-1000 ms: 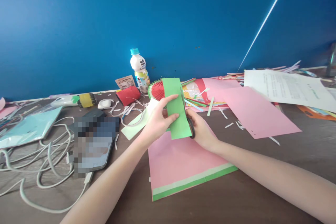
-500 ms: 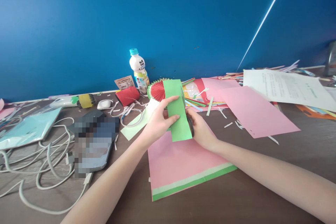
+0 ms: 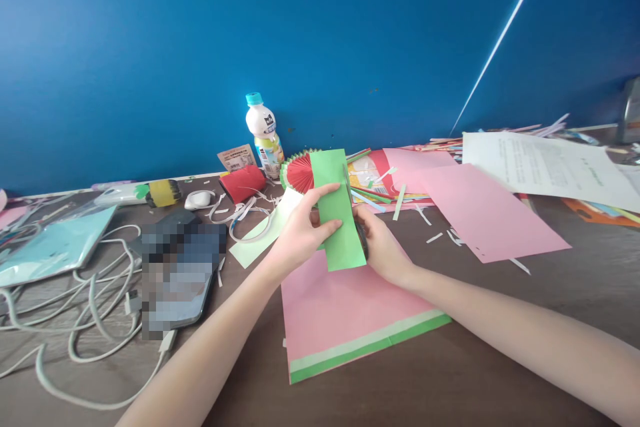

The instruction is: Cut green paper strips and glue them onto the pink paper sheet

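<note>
My left hand (image 3: 303, 225) grips a bright green paper strip (image 3: 337, 213) from its left side, fingers partly hidden behind it. At the strip's right edge my right hand (image 3: 380, 247) is closed round the dark handle of scissors (image 3: 363, 240), mostly covered by paper and fingers. A thin blade shows along the strip's upper right edge. Beneath both hands lies a pink sheet (image 3: 350, 313) with a pale and a green band along its near edge. Just behind the strip sits a red pleated paper fan (image 3: 300, 173) with a green rim.
A drink bottle (image 3: 264, 137) stands against the blue wall. To the left are a phone (image 3: 193, 280), tangled white cables (image 3: 95, 300) and a red roll (image 3: 243, 183). A pale green strip (image 3: 260, 237), another pink sheet (image 3: 493, 213), a printed page (image 3: 550, 167) and paper scraps lie around.
Hardly anything differs. The scissors' blade and handle have shifted very slightly at the strip's right edge; both hands keep their places.
</note>
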A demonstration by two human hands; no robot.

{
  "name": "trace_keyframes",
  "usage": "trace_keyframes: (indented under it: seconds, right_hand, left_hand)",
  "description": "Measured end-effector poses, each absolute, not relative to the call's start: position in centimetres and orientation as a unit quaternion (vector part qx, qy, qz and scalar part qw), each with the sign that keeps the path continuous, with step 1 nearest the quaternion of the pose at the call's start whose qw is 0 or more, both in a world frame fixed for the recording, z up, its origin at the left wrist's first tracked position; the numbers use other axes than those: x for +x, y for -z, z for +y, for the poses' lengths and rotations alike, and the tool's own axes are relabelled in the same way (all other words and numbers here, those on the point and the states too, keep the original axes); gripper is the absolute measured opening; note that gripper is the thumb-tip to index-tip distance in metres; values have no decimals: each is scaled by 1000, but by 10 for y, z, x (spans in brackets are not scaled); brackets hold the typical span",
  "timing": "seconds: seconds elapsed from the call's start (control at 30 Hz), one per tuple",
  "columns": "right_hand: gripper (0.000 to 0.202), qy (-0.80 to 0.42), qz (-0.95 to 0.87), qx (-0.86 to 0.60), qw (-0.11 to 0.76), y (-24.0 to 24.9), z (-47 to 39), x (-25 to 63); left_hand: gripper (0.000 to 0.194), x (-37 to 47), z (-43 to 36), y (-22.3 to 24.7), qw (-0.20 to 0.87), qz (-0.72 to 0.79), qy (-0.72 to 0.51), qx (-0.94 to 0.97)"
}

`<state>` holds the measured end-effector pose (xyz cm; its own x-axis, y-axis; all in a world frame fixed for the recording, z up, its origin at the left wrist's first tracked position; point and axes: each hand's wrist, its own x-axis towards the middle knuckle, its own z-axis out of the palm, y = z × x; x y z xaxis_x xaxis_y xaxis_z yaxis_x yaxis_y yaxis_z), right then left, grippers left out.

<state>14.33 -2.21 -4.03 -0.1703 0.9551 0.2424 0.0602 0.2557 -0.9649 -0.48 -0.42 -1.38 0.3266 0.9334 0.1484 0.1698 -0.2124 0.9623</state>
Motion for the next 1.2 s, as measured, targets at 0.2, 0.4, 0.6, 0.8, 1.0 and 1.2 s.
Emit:
trace_keyframes:
  seconds: [0.2, 0.4, 0.6, 0.8, 1.0, 1.2]
  right_hand:
    - [11, -443, -621, -407, 503, 39, -21, 144]
    - [8, -449, -621, -404, 500, 39, -21, 144]
    - [6, -458, -630, -387, 493, 41, -22, 143]
    - [5, -481, -624, -376, 487, 43, -22, 142]
    - [8, -490, -616, -393, 476, 44, -22, 142]
    - [7, -490, -613, -394, 478, 44, -22, 144]
  left_hand:
    - [53, -5, -3, 15, 459, 413, -402, 677]
    - [51, -7, -5, 10, 477, 415, -387, 671]
    - [30, -8, -6, 0, 416, 449, -411, 676]
    - [27, -9, -2, 2, 371, 452, -423, 693]
    - [48, -9, -3, 2, 447, 416, -444, 655]
    - [48, -10, -3, 0, 469, 422, -428, 647]
